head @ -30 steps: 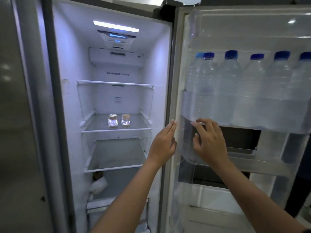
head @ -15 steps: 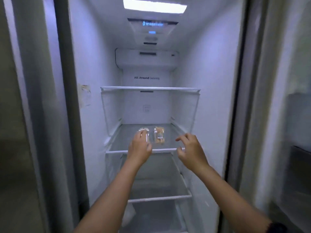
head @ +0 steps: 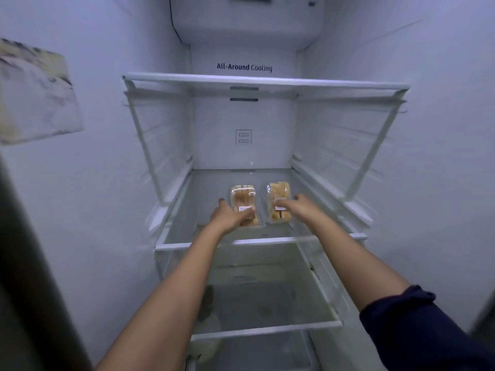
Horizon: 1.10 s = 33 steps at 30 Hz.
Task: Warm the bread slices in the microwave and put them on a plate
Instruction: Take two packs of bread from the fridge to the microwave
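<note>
Head view: white fridge interior, glass shelf [head: 203, 243].
Left hand [head: 227, 216]: fingers spread over left clear plastic bread pack [head: 242, 198].
Right hand [head: 301, 207]: fingers spread on right clear bread pack [head: 278, 195].

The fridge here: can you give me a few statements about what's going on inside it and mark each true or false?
1. Two clear packs of bread sit side by side on one glass shelf. True.
2. The left hand reaches the left bread pack and the right hand reaches the right bread pack. True.
3. The top shelf is full of bottles. False: nothing shows on it.
4. Both packs are lifted clear of the shelf. False: they rest on it.
5. The back wall reads "All-Around Cooling". True.
</note>
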Tool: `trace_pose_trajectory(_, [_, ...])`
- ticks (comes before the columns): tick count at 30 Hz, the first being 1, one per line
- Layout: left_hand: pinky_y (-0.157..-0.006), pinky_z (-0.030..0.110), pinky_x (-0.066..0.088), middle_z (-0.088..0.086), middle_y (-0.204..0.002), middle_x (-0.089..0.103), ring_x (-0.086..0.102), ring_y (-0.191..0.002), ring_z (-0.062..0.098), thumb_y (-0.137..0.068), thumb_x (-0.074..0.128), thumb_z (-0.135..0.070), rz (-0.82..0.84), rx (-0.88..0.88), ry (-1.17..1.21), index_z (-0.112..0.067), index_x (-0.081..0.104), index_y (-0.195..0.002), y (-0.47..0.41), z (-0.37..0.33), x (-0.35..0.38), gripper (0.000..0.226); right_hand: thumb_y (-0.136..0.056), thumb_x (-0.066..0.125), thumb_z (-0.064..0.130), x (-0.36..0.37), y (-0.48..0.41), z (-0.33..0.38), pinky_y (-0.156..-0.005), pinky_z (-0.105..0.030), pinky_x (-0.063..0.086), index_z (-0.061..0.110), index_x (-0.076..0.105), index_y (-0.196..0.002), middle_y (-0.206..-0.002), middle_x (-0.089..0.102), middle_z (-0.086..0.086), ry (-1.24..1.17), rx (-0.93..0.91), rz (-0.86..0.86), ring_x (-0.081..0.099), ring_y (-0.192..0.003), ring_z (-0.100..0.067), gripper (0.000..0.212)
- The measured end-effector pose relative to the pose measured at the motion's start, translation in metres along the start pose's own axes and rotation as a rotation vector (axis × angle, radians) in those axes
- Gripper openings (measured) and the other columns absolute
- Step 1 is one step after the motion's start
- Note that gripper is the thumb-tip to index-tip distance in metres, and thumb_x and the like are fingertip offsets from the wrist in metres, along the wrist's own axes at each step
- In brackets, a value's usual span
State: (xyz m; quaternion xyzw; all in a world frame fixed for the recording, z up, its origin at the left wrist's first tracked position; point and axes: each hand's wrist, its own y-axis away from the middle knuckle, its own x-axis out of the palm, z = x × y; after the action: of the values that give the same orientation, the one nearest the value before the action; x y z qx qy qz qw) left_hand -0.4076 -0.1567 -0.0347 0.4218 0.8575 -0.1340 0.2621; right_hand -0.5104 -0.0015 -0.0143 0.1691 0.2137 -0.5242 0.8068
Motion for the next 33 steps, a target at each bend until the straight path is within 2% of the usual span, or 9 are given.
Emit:
trace_pose_trajectory(4, [-0.103, 0.041, 0.042, 0.012, -0.135, 0.048, 0.048, -0.123, 0.030, -0.069, 0.077, -0.045, 0.032, 0.028, 0.006, -0.006, 0.030, -0.135, -0.012, 0.001, 0.010, 0.090, -0.079, 0.069, 0.031, 0.008, -0.014, 0.009, -0.056, -0.026, 0.036, 0.004, 0.032, -0.131, -0.111, 0.054, -0.010, 0.047, 0.031, 0.008, 0.049, -0.078, -0.014, 0.069])
trace_pose_trajectory(6, [-0.100, 0.039, 0.045, 0.012, -0.130, 0.052, 0.052, -0.117, 0.028, -0.068, 0.079, -0.039, 0.019, 0.049, 0.053, -0.005, 0.037, -0.129, -0.014, 0.001, 0.012, 0.081, -0.077, 0.072, 0.030, 0.012, -0.019, 0.009, -0.066, -0.028, 0.043, 0.003, 0.029, -0.132, -0.103, 0.053, -0.007, 0.089, 0.029, -0.008, 0.055, -0.087, -0.018, 0.075])
trace_pose_trajectory(8, [-0.097, 0.035, 0.045, 0.013, -0.131, 0.050, 0.051, -0.118, 0.028, -0.069, 0.079, -0.036, 0.021, 0.060, 0.068, -0.004, 0.036, -0.129, -0.015, -0.001, 0.013, 0.081, -0.074, 0.076, 0.033, 0.016, -0.022, 0.008, -0.086, -0.034, 0.047, 0.004, 0.028, -0.133, -0.112, 0.055, -0.008, 0.140, 0.005, -0.014, 0.055, -0.108, -0.026, 0.081])
trace_pose_trajectory(10, [-0.099, 0.036, 0.043, 0.014, -0.136, 0.045, 0.047, -0.123, 0.029, -0.072, 0.078, -0.034, 0.045, 0.056, 0.065, -0.003, 0.030, -0.134, -0.015, -0.003, 0.014, 0.085, -0.069, 0.080, 0.036, 0.019, -0.023, 0.007, -0.093, -0.037, 0.046, 0.006, 0.030, -0.132, -0.123, 0.054, -0.010, 0.196, -0.016, -0.032, 0.053, -0.115, -0.029, 0.085])
trace_pose_trajectory(16, [-0.101, 0.043, 0.045, 0.015, -0.134, 0.043, 0.048, -0.120, 0.031, -0.062, 0.084, -0.015, 0.015, -0.013, 0.193, -0.008, 0.031, -0.132, -0.017, -0.011, 0.015, 0.087, -0.057, 0.088, 0.030, 0.009, -0.019, 0.009, -0.095, -0.037, 0.045, 0.012, 0.034, -0.126, -0.126, 0.053, -0.009, 0.246, 0.006, -0.045, 0.051, -0.116, -0.028, 0.089])
trace_pose_trajectory(23, [-0.094, 0.039, 0.050, 0.011, -0.120, 0.054, 0.057, -0.108, 0.026, -0.058, 0.086, -0.003, 0.174, -0.044, 0.400, -0.017, 0.022, -0.139, -0.013, -0.007, 0.007, 0.105, -0.069, 0.077, -0.001, -0.006, -0.005, -0.003, -0.096, -0.040, 0.047, 0.010, 0.027, -0.136, -0.127, 0.053, -0.015, -0.136, 0.092, 0.106, 0.055, -0.111, -0.028, 0.085])
trace_pose_trajectory(25, [-0.092, 0.039, 0.052, 0.012, -0.120, 0.058, 0.062, -0.104, 0.025, -0.059, 0.085, -0.004, 0.227, -0.067, 0.435, -0.020, 0.021, -0.140, -0.011, -0.008, 0.004, 0.104, -0.071, 0.072, -0.009, -0.009, -0.002, -0.002, -0.081, -0.035, 0.052, 0.009, 0.028, -0.137, -0.124, 0.056, -0.017, -0.241, 0.081, 0.145, 0.059, -0.099, -0.026, 0.081])
trace_pose_trajectory(29, [-0.056, 0.026, 0.058, 0.008, -0.103, 0.061, 0.067, -0.077, 0.018, -0.067, 0.079, 0.001, 0.316, -0.088, 0.531, -0.025, 0.019, -0.143, 0.002, -0.009, 0.000, 0.100, -0.074, 0.061, -0.018, -0.010, 0.013, -0.003, -0.053, -0.022, 0.049, 0.009, 0.039, -0.132, -0.111, 0.060, -0.011, -0.315, 0.068, 0.236, 0.060, -0.077, -0.018, 0.067])
trace_pose_trajectory(33, [-0.063, 0.032, 0.060, 0.014, -0.120, 0.059, 0.066, -0.087, 0.025, -0.071, 0.073, 0.008, 0.327, -0.065, 0.588, -0.024, 0.020, -0.146, 0.024, -0.010, 0.003, 0.097, -0.077, 0.049, -0.025, -0.010, 0.033, -0.013, -0.071, -0.028, 0.054, 0.014, 0.042, -0.134, -0.113, 0.060, -0.013, -0.466, 0.036, 0.266, 0.060, -0.093, -0.023, 0.070])
